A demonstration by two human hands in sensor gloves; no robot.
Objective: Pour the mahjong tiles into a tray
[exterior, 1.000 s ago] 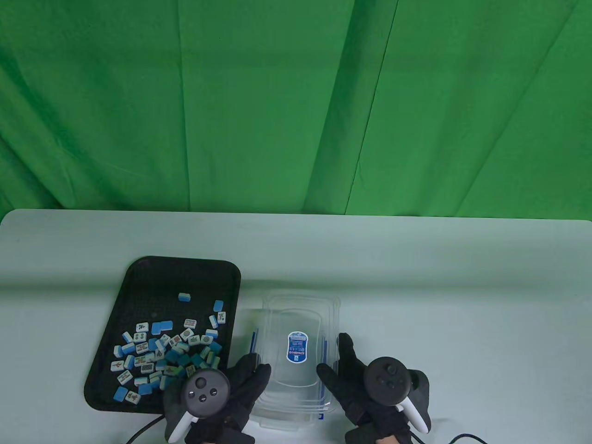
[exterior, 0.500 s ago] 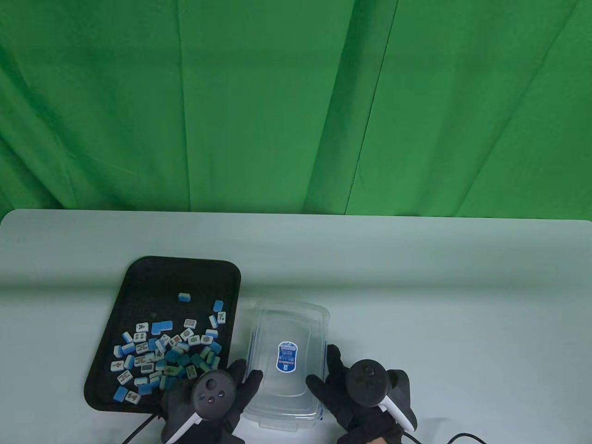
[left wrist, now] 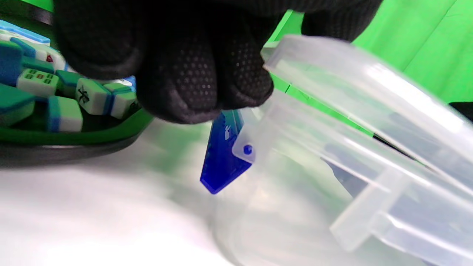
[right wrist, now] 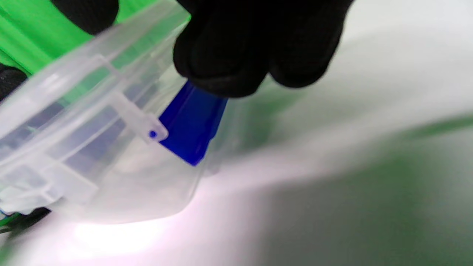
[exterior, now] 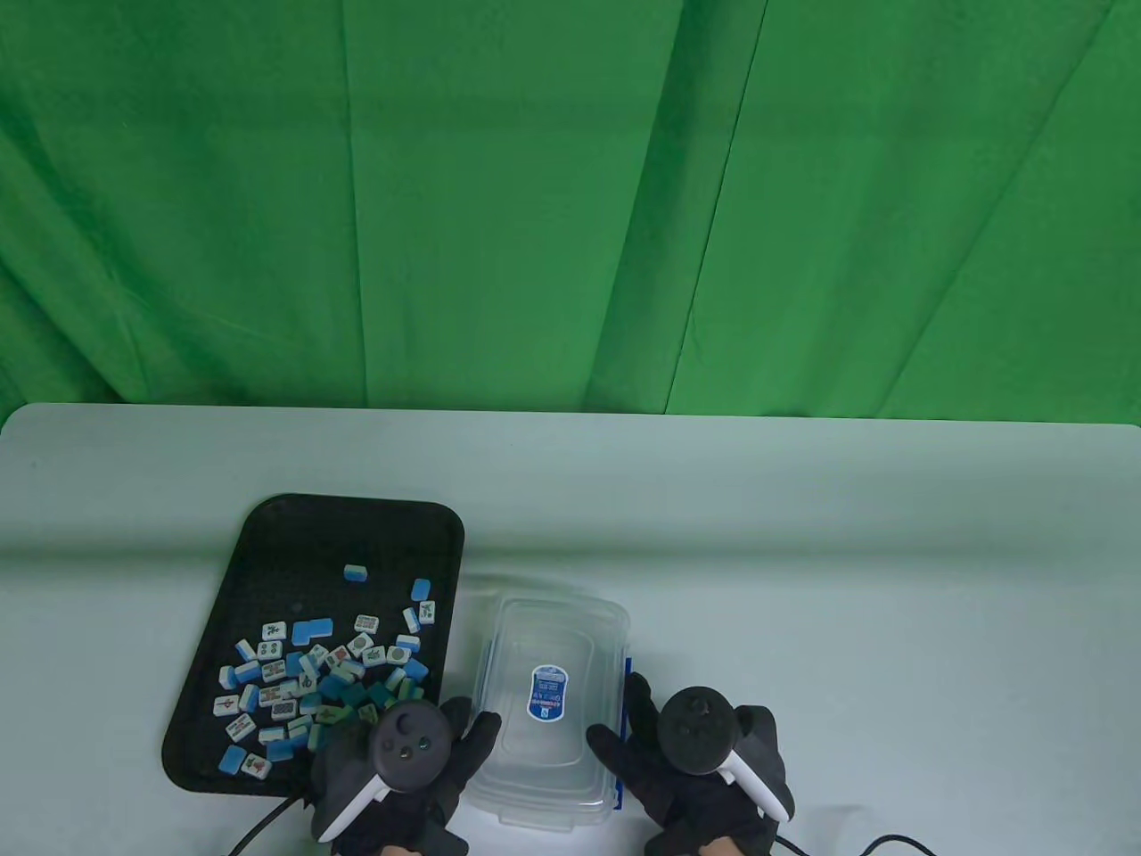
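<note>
- Both hands hold 1 clear box (exterior: 548, 704), 1 hand on each long side.
- Left hand (exterior: 419, 758) has its fingers (left wrist: 199, 81) curled against the box's left side, by a blue clip (left wrist: 221, 155).
- Right hand (exterior: 686, 758) does the same on the other side, with fingers (right wrist: 251, 48) pressing just above the blue clip (right wrist: 192, 125) there.
- From the table view, the box looks empty. Only a blue sticker (exterior: 546, 692) shows through its see-through bottom.
- In the wrist views the box looks tipped, and I cannot tell if it rests on the white worktop (exterior: 802, 553) or is a bit above it.
- Mahjong tiles (exterior: 312, 678) lie in the black tray (exterior: 267, 535), which sits just left of the box.
- Most tiles are in a heap at the near end of the tray, and 1 tile (exterior: 356, 572) lies alone nearer the middle.
- No tiles can be seen on the worktop outside the tray.
- So the pouring looks done, because the tiles are in the tray and none show in the box.
- What is left, I think, is to set the box down flat and let go.
</note>
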